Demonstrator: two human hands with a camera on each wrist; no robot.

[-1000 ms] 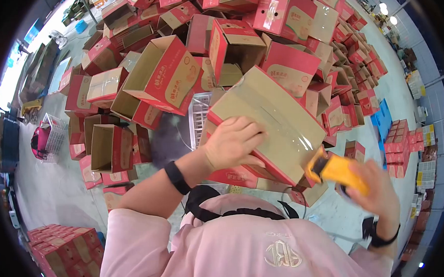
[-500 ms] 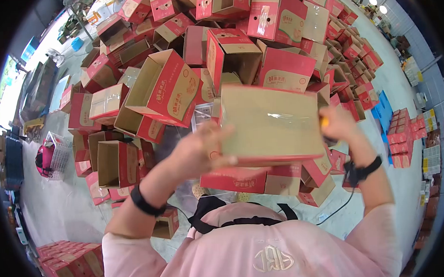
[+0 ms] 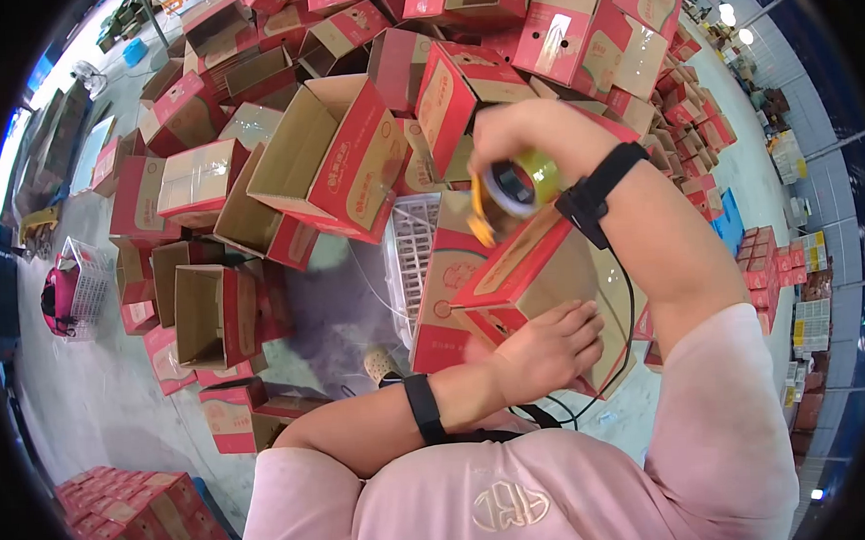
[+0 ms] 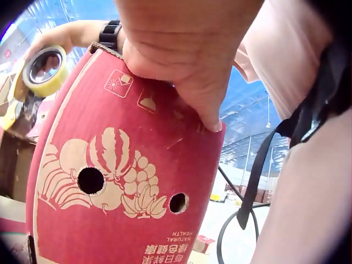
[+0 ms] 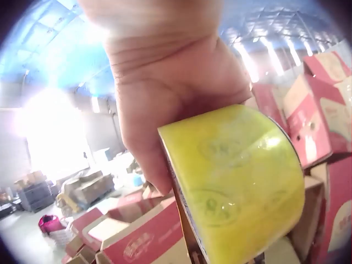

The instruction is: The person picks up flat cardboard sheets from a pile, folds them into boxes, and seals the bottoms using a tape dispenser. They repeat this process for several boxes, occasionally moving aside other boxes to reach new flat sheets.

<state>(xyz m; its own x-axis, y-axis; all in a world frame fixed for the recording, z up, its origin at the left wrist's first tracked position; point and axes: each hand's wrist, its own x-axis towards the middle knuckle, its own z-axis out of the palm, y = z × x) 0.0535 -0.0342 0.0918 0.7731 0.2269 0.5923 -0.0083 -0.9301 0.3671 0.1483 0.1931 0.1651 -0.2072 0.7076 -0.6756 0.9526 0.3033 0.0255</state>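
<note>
A red and tan cardboard box (image 3: 582,268) is tilted in front of the person. My left hand (image 3: 547,350) rests on it with the fingers laid out across its tan face. In the left wrist view, the thumb lies against the red end panel (image 4: 118,118), which has fruit printing and two round holes. My right hand (image 3: 518,136) grips a yellow tape dispenser (image 3: 479,218) above the box's far edge. A wide roll of yellow-green tape (image 5: 236,184) sits in the dispenser and fills much of the right wrist view, hiding part of the fingers.
Many red cartons, such as an open one (image 3: 337,173), lie heaped ahead. A white plastic crate (image 3: 415,261) stands beside the worked box. At left is a white basket (image 3: 88,285) with a pink bag. Stacked red boxes (image 3: 139,519) stand at lower left; a black cable (image 3: 630,329) loops nearby.
The box has turned and tilted. My right hand has swung with the tape dispenser from the box's right side over to its far edge. My left hand has moved from its left side onto the near part.
</note>
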